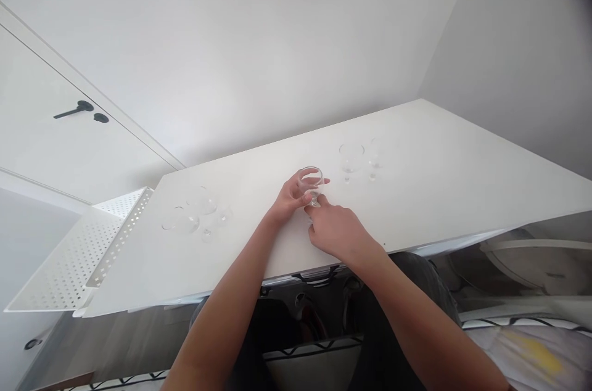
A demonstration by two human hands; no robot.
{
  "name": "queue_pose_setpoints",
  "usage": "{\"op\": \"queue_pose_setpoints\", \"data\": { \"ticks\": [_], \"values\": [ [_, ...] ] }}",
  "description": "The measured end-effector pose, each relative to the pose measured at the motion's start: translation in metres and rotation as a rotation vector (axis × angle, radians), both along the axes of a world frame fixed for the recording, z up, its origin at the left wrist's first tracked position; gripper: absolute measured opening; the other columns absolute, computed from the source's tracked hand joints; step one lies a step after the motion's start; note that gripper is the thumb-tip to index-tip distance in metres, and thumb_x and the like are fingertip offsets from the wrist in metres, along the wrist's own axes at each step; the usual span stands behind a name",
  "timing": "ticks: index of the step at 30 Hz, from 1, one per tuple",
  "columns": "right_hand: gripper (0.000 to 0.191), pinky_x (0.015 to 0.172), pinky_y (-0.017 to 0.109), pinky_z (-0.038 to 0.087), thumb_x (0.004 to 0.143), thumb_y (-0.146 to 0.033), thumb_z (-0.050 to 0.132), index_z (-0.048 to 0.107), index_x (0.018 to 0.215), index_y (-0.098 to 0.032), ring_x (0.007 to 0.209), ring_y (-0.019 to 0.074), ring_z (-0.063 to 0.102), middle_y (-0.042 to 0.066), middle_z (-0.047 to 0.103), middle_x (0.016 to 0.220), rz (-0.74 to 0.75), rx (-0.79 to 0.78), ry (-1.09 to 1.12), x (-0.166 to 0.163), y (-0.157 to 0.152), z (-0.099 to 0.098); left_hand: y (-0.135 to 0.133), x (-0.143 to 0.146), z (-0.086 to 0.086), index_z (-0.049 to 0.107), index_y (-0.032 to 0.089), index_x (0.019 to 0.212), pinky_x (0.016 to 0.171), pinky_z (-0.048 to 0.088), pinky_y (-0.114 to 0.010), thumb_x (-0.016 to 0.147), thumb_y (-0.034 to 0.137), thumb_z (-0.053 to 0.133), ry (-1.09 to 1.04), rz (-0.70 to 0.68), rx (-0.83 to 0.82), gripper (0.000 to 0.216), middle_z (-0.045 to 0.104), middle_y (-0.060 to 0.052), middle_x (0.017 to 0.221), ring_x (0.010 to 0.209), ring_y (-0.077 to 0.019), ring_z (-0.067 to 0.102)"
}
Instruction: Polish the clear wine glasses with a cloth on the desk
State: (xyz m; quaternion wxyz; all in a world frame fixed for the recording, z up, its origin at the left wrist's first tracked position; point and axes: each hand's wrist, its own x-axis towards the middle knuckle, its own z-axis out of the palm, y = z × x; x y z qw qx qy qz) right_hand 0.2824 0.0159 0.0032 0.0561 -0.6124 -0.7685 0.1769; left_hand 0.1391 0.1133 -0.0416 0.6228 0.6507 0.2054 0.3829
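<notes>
A clear stemmed glass (311, 177) is held above the middle of the white table (259, 172). My left hand (287, 198) curves round its bowl, with the fingers behind and the thumb in front. My right hand (337, 227) is closed at the stem, just below the bowl; its fingers partly hide the stem and the foot. Two similar clear glasses (352, 158) stand at the right rear of the table. Over on the left are two more clear glasses (202, 201), close together and faint against the white top.
A white perforated rack (60, 264) adjoins the table's left end. Behind the table rises a white wall (259, 58), with a dark-handled door (41, 126) on the left. My legs are under the front edge. A pale round seat (546, 267) is at the right.
</notes>
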Motion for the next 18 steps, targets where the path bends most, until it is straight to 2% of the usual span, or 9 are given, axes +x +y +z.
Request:
{"op": "queue_pose_setpoints", "data": {
  "ticks": [5, 9, 11, 15, 18],
  "values": [
    [0.033, 0.062, 0.035, 0.039, 0.089, -0.015, 0.047, 0.073, 0.109, -0.017, 0.078, 0.0247, 0.069, 0.018, 0.061, 0.135, 0.012, -0.060, -0.065, 0.008, -0.005, 0.008, -0.001, 0.001, -0.001, 0.059, 0.027, 0.141, 0.102, 0.049, -0.049, 0.080, 0.054, 0.083, 0.011, -0.081, -0.026, 0.071, 0.066, -0.018, 0.136, 0.139, -0.0420, 0.055],
    [0.036, 0.062, 0.035, 0.038, 0.088, -0.014, 0.048, 0.074, 0.112, -0.020, 0.074, 0.0224, 0.067, 0.016, 0.064, 0.131, 0.010, -0.071, -0.055, 0.021, -0.006, 0.012, 0.002, 0.001, -0.003, 0.051, 0.031, 0.152, 0.113, 0.041, -0.051, 0.073, 0.056, 0.088, -0.043, -0.113, 0.000, 0.090, 0.054, -0.018, 0.154, 0.148, -0.0396, 0.045],
    [0.035, 0.062, 0.034, 0.038, 0.088, -0.015, 0.048, 0.075, 0.109, -0.021, 0.073, 0.0216, 0.066, 0.016, 0.065, 0.130, 0.001, -0.093, -0.059, 0.033, -0.007, 0.015, 0.005, 0.000, -0.005, 0.048, 0.033, 0.155, 0.115, 0.038, -0.052, 0.074, 0.057, 0.087, -0.056, -0.107, 0.012, 0.093, 0.049, -0.017, 0.160, 0.145, -0.0377, 0.047],
    [0.035, 0.066, 0.034, 0.040, 0.088, -0.015, 0.046, 0.076, 0.103, -0.023, 0.078, 0.0226, 0.066, 0.012, 0.071, 0.119, -0.072, -0.172, -0.067, 0.064, -0.011, 0.021, 0.007, -0.004, -0.008, 0.049, 0.034, 0.154, 0.112, 0.041, -0.050, 0.083, 0.057, 0.078, 0.012, -0.092, 0.041, 0.080, 0.049, -0.016, 0.159, 0.137, -0.0349, 0.053],
    [0.038, 0.073, 0.033, 0.043, 0.086, -0.016, 0.048, 0.077, 0.108, -0.025, 0.091, 0.0238, 0.068, 0.010, 0.070, 0.123, -0.146, -0.223, -0.059, 0.090, -0.011, 0.024, 0.009, -0.007, -0.011, 0.054, 0.032, 0.150, 0.109, 0.043, -0.047, 0.089, 0.059, 0.071, 0.071, -0.106, 0.078, 0.069, 0.050, -0.016, 0.156, 0.134, -0.0337, 0.054]
  ]
}}
